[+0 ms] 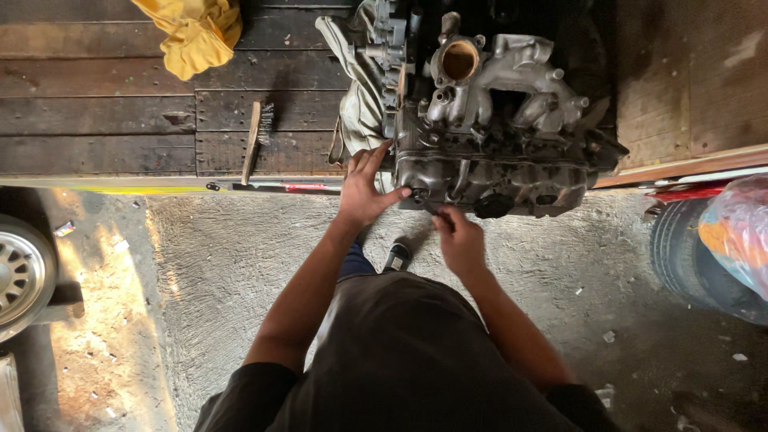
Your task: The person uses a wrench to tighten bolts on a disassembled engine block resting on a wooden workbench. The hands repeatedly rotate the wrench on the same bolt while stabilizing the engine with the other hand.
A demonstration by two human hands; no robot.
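Head view looks straight down at a person standing on a rough concrete floor (240, 264) in front of a dark wooden platform (96, 120) that fills the upper part of the frame. A grey metal engine block (496, 152) sits at the platform's near edge, upper centre-right, with a round open port facing up near its top and a black round cap low on its near face.

The left hand (364, 188) rests against the left near corner of the engine block, fingers (370, 160) spread and pointing up the frame along the casting, the thumb stretched right toward a small round fitting on the near face. The right hand (460, 240) is just below the block's near edge, right of the left hand, its fingers curled together around something small and dark at the tips; what that is cannot be told.

A pale cloth (360, 96) hangs beside the block's left side. Left of it a wire brush (256, 136) with a wooden handle lies on the platform, and a yellow rag (196, 32) lies at the upper left. A car wheel (20, 272) shows at the left edge, a black tyre (688, 256) and a plastic bag (740, 232) at the right edge. One shoe (398, 254) shows between the forearms.
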